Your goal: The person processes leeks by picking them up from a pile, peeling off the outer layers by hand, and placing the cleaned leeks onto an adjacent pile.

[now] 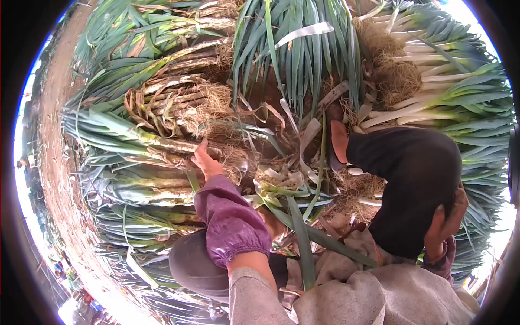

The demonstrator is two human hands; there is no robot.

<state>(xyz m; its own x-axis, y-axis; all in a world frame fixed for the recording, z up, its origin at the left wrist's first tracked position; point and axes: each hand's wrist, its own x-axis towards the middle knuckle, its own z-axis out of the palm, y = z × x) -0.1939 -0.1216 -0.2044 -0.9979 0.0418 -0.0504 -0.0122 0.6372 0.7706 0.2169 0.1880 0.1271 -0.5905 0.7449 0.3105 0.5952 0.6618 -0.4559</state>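
My left hand (206, 161), its purple sleeve (233, 222) pulled down the forearm, is closed at the root end of an untrimmed leek (179, 145). That leek has a brownish outer skin and lies with its green leaves to the left. Part of my fingers is hidden behind the stalk. My right hand (447, 222) rests against my bent right leg (411, 168), fingers apart and holding nothing. Loose leaf strips (303, 238) lie across my lap and between my legs.
Untrimmed leeks (141, 181) are piled along the left. Cleaned leeks (428, 76) with white stalks and tangled roots are stacked on the right. More green leaves (298, 49) hang ahead. Peeled scraps (287, 176) litter the ground near my foot (339, 141).
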